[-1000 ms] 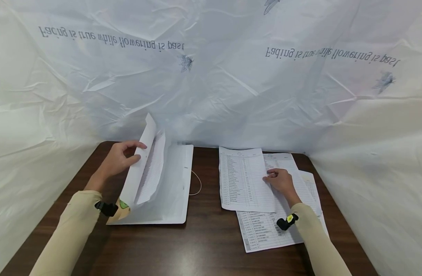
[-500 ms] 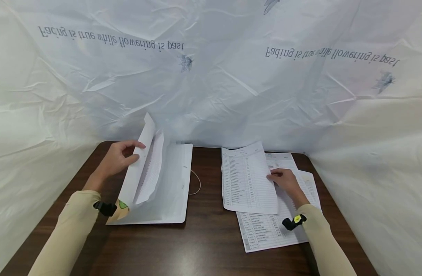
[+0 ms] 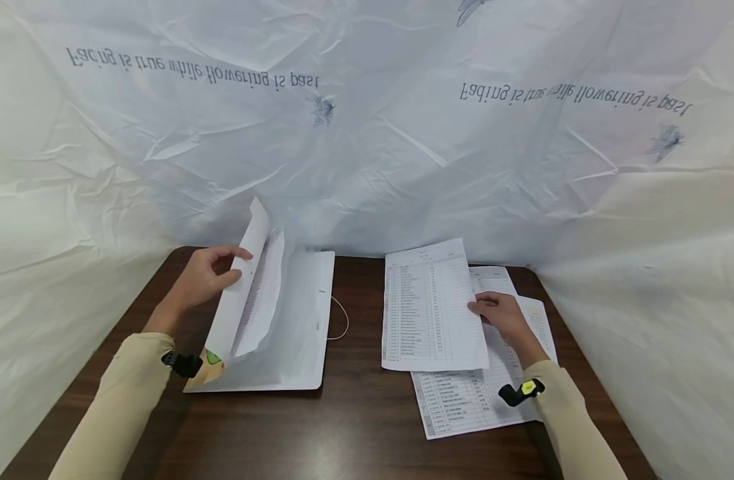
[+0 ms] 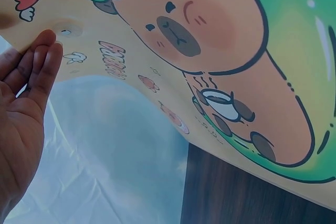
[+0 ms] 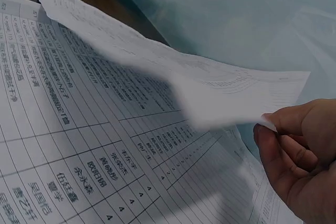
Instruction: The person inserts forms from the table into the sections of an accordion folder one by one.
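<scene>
1. The right hand [image 3: 501, 315], fingertips closed in a pinch, holds one printed sheet [image 3: 433, 307], raised near the far edge of the desk [image 3: 343, 427].
2. With the left hand [image 3: 205, 267] I pinch the cover of the folder [image 3: 301, 320], opened toward the desk's left edge.
3. Some paper [image 3: 261, 293] is already inside; I judge the work partly done.
4. Left outside: this sheet, and other sheets [image 3: 457, 407] toward the right edge.

Free passage and obstacles, head view. I have a lane along the worktop [image 3: 271, 433] between the folder [image 3: 307, 320] and the tilted sheet [image 3: 429, 307], partly entered by a cord loop [image 3: 347, 317]. The raised cover [image 3: 231, 313] blocks the left hand [image 3: 201, 273] inward; plastic sheeting [image 3: 367, 147] bounds the rear.
</scene>
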The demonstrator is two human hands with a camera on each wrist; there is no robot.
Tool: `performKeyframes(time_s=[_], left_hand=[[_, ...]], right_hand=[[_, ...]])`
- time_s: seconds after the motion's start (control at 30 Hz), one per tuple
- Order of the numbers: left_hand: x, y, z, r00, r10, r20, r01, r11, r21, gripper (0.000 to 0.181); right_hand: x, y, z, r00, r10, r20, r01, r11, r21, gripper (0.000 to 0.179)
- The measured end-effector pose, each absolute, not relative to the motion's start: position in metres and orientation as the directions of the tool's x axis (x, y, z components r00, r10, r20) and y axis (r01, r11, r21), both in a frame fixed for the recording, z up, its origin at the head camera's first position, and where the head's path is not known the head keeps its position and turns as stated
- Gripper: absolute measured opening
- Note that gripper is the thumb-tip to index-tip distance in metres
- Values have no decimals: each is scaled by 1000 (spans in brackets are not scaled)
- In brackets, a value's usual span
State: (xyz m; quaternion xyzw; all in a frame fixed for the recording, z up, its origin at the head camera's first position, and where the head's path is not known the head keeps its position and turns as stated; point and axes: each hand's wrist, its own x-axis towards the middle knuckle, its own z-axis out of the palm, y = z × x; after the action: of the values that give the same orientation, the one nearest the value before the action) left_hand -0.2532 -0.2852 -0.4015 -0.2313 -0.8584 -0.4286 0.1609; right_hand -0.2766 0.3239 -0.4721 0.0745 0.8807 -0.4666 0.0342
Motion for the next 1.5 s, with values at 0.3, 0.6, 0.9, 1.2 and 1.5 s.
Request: performKeyframes(time_s=[0.3, 0.6, 0.9, 1.2, 1.5], left_hand=[[-255, -287, -403, -829, 263, 493, 552, 525, 648, 29], [-253, -284, -401, -837, 248, 487, 536, 549, 642, 28], [-254, -286, -403, -829, 256, 497, 551, 528, 646, 29], [-254, -287, -403, -829, 255, 498, 552, 519, 652, 30], [-252, -289, -401, -831, 247, 499, 547, 528, 650, 29]], right_hand=[[-267, 323, -461, -987, 100, -122, 157, 522, -838, 49], [-260, 322, -451, -990, 94, -108, 139, 461, -876, 48], [-252, 319, -439, -995, 59, -75, 92, 367, -926, 55], [-248, 313, -427, -998, 52, -32, 48, 332, -942, 50], [-247, 301, -413, -999, 44, -11, 25, 330, -944, 49]])
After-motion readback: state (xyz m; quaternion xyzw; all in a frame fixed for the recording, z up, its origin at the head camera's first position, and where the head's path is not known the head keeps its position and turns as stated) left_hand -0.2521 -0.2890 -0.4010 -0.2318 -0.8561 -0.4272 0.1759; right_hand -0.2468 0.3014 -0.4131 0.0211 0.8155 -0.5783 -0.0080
